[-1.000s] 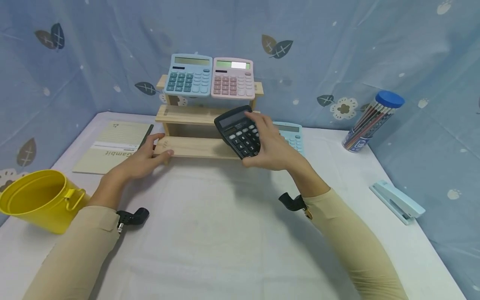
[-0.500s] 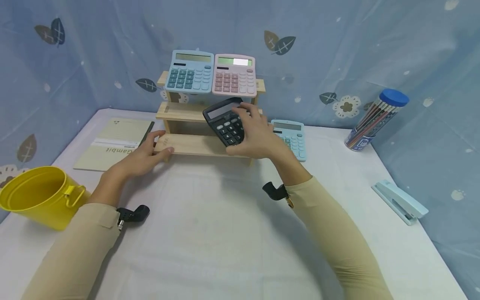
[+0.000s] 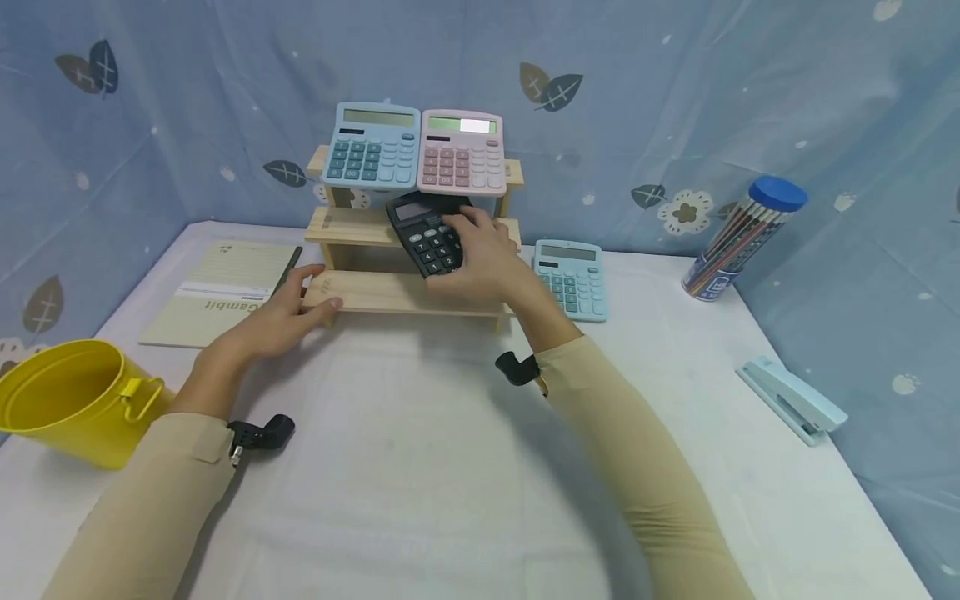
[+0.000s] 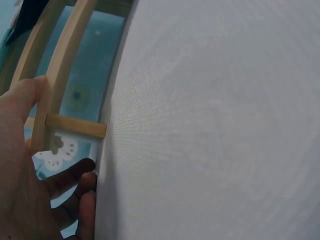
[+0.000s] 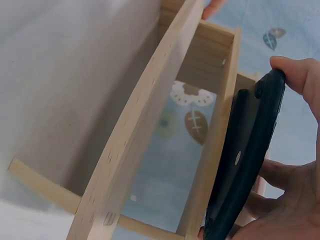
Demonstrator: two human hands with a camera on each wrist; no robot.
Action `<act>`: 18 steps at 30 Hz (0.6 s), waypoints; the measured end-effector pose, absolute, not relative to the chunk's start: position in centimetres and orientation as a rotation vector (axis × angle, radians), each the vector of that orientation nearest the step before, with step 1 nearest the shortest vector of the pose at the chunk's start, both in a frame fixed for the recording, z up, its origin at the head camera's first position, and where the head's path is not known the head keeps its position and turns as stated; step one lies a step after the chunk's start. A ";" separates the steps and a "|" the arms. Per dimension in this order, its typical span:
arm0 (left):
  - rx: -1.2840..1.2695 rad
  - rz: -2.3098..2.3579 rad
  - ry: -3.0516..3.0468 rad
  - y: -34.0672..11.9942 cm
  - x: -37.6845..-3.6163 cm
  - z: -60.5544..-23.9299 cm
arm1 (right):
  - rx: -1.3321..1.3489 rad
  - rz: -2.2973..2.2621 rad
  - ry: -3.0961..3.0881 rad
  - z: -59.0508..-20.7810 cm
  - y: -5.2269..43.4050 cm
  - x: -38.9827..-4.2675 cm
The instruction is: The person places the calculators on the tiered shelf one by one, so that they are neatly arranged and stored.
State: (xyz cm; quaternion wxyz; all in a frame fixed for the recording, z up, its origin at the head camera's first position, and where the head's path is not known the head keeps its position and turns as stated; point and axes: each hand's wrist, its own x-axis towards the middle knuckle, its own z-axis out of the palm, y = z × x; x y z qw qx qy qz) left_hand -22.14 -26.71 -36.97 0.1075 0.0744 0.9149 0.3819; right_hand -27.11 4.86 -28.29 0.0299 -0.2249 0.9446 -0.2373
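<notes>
My right hand [image 3: 483,258] holds a black calculator [image 3: 426,233] by its right side, tilted, at the middle tier of a stepped wooden shelf [image 3: 390,292]. In the right wrist view, the black calculator [image 5: 250,150] is seen from its side and underside, close against a shelf board. My left hand [image 3: 273,321] grips the left end of the lowest tier, its thumb on the board [image 4: 65,65] in the left wrist view. A blue calculator [image 3: 372,146] and a pink calculator [image 3: 461,152] lean side by side on the top tier.
Another blue calculator [image 3: 572,279] lies right of the shelf. A notepad [image 3: 225,292] with a dark pen [image 3: 288,268] lies to the left, behind a yellow bucket [image 3: 82,408]. A blue-lidded tub of pencils [image 3: 738,242] and a light blue stapler [image 3: 791,398] are at the right.
My right hand has carried the black calculator left and back to the middle tier, uncovering the blue calculator on the table. My left hand stays at the shelf's left end.
</notes>
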 end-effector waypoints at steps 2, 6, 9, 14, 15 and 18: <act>0.224 1.122 2.690 -26.8 -22.2 -37.0 | -0.690 -0.721 2.916 -28.3 4.5 -27.4; 0.225 1.129 2.681 -27.0 -22.2 -37.4 | -0.709 -0.640 2.934 -28.5 3.6 -28.0; 0.215 1.138 2.678 -27.2 -22.2 -37.5 | -0.709 -0.643 2.924 -28.3 2.9 -28.3; 0.230 1.159 2.673 -27.4 -22.3 -37.5 | -0.774 -0.635 2.858 -28.0 2.7 -28.8; 0.237 1.162 2.673 -27.3 -22.4 -37.5 | -0.805 -0.625 2.843 -27.9 2.8 -28.9; 0.245 1.175 2.671 -27.2 -22.5 -37.5 | -0.880 -0.622 2.815 -27.9 3.0 -29.1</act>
